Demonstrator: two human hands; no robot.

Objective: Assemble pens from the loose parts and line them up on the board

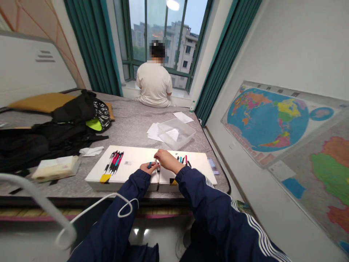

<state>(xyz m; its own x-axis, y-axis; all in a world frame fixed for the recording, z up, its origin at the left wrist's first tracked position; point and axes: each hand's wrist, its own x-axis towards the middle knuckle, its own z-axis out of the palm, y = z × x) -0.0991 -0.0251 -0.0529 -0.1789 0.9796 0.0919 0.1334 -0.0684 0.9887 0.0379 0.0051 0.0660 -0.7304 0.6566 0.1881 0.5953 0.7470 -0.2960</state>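
Observation:
My left hand (148, 167) is closed around a small teal and dark pen part (149, 165), above the seam between two white boxes. My right hand (167, 160) meets it from the right, fingers pinched on a slim pale and dark pen piece (156, 162); the fingers partly hide it. Several assembled pens (116, 162) with red, grey and black barrels lie side by side on the left white box (133, 154). On the right white box (196, 171), several small pen parts (183, 160) in black, teal and red lie beyond my right wrist.
A clear plastic bin (177, 134) and white papers (154, 131) lie behind the boxes. To the left are a tissue pack (57, 168), black bags (35, 140) and a tan cushion (40, 102). A person (154, 82) sits by the window. A white cable (106, 198) crosses my left sleeve.

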